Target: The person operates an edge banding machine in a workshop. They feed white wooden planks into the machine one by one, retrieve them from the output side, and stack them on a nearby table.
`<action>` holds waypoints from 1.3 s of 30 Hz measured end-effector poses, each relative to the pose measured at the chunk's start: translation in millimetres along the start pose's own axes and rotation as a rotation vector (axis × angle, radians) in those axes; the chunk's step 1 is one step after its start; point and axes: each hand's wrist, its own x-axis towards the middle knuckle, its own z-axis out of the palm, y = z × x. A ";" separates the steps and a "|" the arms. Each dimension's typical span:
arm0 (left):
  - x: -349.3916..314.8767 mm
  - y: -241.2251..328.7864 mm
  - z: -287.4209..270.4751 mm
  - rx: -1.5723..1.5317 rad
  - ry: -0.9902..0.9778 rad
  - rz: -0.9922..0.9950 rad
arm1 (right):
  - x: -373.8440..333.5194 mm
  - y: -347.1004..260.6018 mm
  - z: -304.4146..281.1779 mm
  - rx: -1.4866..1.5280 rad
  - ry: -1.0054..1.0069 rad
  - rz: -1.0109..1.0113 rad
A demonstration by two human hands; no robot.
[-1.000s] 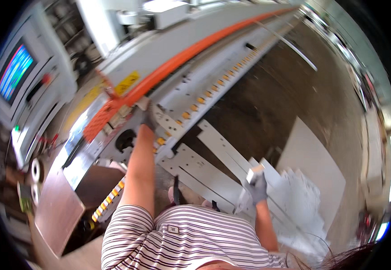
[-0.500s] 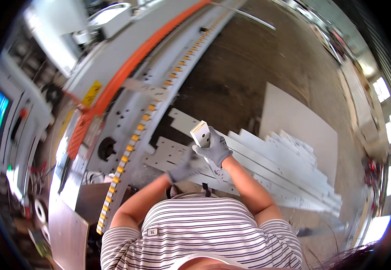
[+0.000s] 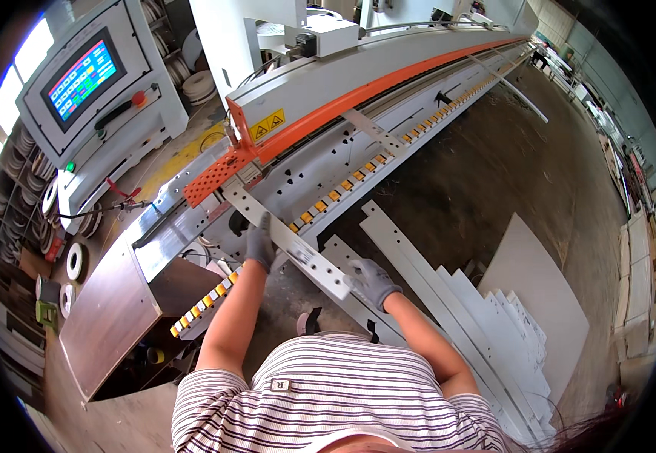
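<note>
A narrow white board strip (image 3: 298,249) with drilled holes lies slanting across the edge of the long machine (image 3: 320,177). Its far end sits by the orange perforated guard (image 3: 218,177), while its near end points toward me. My left hand (image 3: 260,245), in a grey glove, grips the strip's left side partway along; some of its fingers are hidden by the board. Close to the near end is my right hand (image 3: 375,284), also gloved, its fingers spread; whether they touch the strip is hard to tell.
More drilled white strips (image 3: 426,291) lie stacked to my right, with a large pale panel (image 3: 543,302) behind them. Yellow rollers (image 3: 354,179) line the machine's edge. A control cabinet with a lit screen (image 3: 85,75) stands at left, above a brown wooden box (image 3: 113,325).
The strip, held up on end in my right hand before, now lies on the machine. My left hand has moved forward onto it, and my right hand has opened. The view has turned left.
</note>
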 end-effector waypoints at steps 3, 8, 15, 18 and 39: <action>39.5 26.9 -27.0 0.013 -0.098 -0.107 | -13.8 0.4 -4.5 0.023 0.014 0.072; 77.0 25.4 -64.0 -0.162 -0.269 -0.089 | -28.4 5.9 -5.5 0.133 0.015 0.136; 42.7 22.8 -28.7 -0.189 -0.131 -0.085 | -59.1 26.2 -1.4 0.307 0.068 0.295; 50.6 30.6 -28.8 -0.203 -0.115 -0.096 | -62.6 28.9 -0.7 0.311 0.086 0.260; 97.9 10.0 13.9 -0.168 0.035 -0.240 | -78.5 60.2 -5.6 0.301 0.067 0.358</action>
